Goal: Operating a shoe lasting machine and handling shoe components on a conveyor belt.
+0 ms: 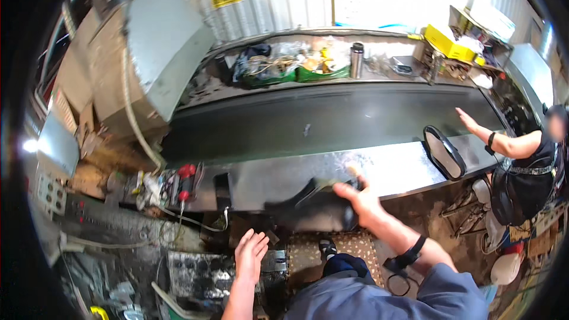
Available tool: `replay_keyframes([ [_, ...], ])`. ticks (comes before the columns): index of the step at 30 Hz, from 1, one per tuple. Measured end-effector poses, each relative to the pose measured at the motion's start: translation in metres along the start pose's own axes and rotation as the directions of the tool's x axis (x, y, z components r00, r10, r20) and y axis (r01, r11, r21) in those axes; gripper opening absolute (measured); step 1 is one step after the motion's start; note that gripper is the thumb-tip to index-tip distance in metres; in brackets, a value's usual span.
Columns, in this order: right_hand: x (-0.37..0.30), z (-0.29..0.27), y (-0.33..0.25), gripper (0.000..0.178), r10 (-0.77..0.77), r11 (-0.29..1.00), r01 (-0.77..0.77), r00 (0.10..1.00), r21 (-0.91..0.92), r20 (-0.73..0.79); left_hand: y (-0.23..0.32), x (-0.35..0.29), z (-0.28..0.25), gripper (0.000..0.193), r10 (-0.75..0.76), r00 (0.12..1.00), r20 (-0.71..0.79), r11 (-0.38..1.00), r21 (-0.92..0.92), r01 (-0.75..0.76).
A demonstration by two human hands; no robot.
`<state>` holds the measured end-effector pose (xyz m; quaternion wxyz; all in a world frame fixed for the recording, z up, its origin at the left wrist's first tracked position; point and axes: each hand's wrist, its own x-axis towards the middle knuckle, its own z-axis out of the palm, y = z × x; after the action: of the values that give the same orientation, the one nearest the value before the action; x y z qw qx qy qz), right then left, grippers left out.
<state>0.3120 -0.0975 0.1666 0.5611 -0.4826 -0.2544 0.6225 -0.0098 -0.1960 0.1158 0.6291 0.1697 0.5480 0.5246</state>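
Observation:
My right hand (361,200) is closed on one end of a black shoe (314,210), which is smeared by motion and hangs over the near edge of the metal ledge (385,169). Lower and to the left, my left hand (251,255) holds nothing; its fingers are stretched out, apart from the shoe. A second black shoe (444,153) with a pale inside lies on the ledge further right. Beyond the ledge runs a dark conveyor belt (355,112). At the right a co-worker's open hand (466,120) reaches over the belt.
A dark phone (223,191) and red-ended tools (187,172) lie on the ledge at left. Behind the belt, a shelf carries green-edged trays (323,73), a steel flask (356,60) and a yellow box (448,43). A large metal hood (163,41) stands at left.

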Motion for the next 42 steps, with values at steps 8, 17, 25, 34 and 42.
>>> replay_keyframes([
  [8, 0.276, -0.240, -0.095, 0.101, -0.391, 0.802, 0.592, 0.625, 0.082, -0.676, -0.006, 0.008, 0.000, 0.043, -0.037, 0.960, -0.277, 0.994, 0.089, 0.064],
  [17, 0.350, -0.206, -0.037, 0.067, -0.234, 0.946, 0.075, 0.831, -0.314, -0.505, -0.037, -0.012, -0.045, 0.061, -0.146, 0.862, -0.486, 0.972, 0.090, 0.216],
  [25, 0.179, -0.019, 0.104, 0.026, -0.122, 0.312, 0.695, 0.705, -0.647, 0.698, -0.032, 0.042, 0.003, 0.048, -0.153, 0.963, -0.221, 0.944, 0.255, 0.209],
  [34, 0.100, -0.078, 0.141, 0.061, 0.118, 0.190, 0.832, 0.507, -0.520, 0.854, -0.020, 0.109, -0.008, 0.039, 0.058, 0.997, -0.058, 0.689, 0.724, 0.001],
  [42, 0.053, -0.117, 0.110, 0.065, -0.032, 0.153, 0.383, 0.923, -0.911, 0.383, 0.011, 0.174, 0.034, 0.042, 0.026, 0.909, 0.416, 0.276, 0.871, -0.407],
])
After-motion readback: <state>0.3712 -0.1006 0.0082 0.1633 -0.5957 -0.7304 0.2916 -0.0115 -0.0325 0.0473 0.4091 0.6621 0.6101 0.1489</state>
